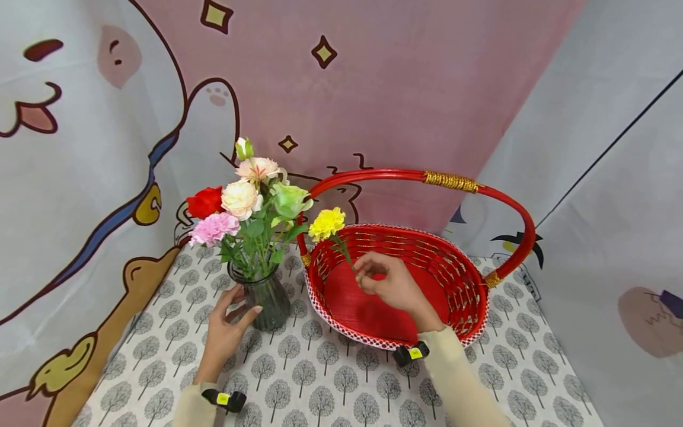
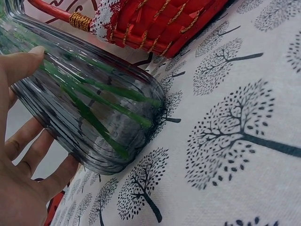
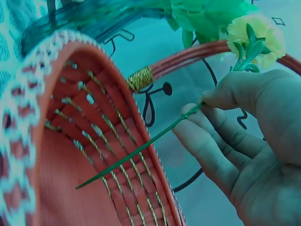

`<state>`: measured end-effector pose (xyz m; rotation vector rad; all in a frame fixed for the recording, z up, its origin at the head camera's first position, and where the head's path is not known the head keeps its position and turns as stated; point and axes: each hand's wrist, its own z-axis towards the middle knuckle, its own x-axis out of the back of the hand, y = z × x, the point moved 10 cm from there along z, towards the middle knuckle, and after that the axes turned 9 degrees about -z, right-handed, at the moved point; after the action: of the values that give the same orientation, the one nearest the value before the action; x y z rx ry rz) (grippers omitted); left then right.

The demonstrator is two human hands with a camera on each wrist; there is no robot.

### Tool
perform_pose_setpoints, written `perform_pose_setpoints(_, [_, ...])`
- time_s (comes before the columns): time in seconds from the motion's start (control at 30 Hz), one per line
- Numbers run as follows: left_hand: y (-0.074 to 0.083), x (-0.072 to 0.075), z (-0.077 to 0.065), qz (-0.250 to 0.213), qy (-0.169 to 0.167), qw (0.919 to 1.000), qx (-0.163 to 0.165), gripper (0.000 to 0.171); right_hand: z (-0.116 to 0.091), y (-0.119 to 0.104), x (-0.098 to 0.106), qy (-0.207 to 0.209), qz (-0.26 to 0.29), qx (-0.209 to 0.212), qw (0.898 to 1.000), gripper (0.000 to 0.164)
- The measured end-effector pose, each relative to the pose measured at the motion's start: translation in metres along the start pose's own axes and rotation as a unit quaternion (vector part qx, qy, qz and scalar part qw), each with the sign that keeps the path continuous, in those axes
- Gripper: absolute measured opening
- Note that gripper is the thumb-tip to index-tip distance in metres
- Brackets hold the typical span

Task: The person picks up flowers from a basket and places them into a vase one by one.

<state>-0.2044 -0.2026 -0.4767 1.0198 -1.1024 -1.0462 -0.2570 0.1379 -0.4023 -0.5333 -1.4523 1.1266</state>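
My right hand (image 1: 392,286) pinches the thin green stem of a yellow carnation (image 1: 326,224) between thumb and fingers. In the right wrist view the stem (image 3: 136,151) slants down, its lower end over the inside of the red woven basket (image 1: 352,296). On the left, my left hand (image 1: 224,329) holds a ribbed, grey-tinted glass vase (image 1: 270,303), thumb on one side and fingers on the other. Green stems (image 2: 94,101) show through the glass. Red, pink, cream and green flowers stand in the vase, including a pink carnation (image 1: 214,229) and a red rose (image 1: 205,203).
The basket's tall red handle (image 1: 373,174), bound with gold cord, arches over it just right of the flowers. Both stand on a cloth (image 1: 320,397) printed with grey trees. A pink and white cartoon curtain (image 1: 405,89) hangs behind.
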Motion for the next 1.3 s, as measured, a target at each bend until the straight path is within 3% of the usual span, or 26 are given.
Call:
perform_pose_setpoints(0.27, [0.002, 0.000, -0.001, -0.002, -0.004, 1.0000, -0.004, 0.066, 0.002, -0.026, -0.002, 0.021, 0.027, 0.019, 0.999, 0.029])
perform_pose_setpoints(0.57, [-0.034, 0.002, 0.006, 0.008, 0.006, 0.9999, 0.007, 0.070, 0.010, -0.059, -0.002, 0.055, 0.062, 0.032, 0.996, 0.021])
perform_pose_setpoints(0.83, [-0.042, 0.004, 0.007, 0.016, 0.007, 0.9998, 0.004, 0.069, 0.018, -0.091, -0.013, 0.077, 0.116, 0.058, 0.989, 0.021])
perform_pose_setpoints(1.17, [-0.036, 0.005, 0.004, -0.005, 0.002, 0.9999, -0.014, 0.067, 0.035, -0.136, -0.033, 0.091, 0.125, 0.116, 0.981, 0.023])
perform_pose_setpoints(1.3, [-0.013, 0.001, 0.001, -0.001, 0.001, 1.0000, -0.009, 0.065, 0.040, -0.153, -0.034, 0.128, 0.086, 0.149, 0.977, 0.022])
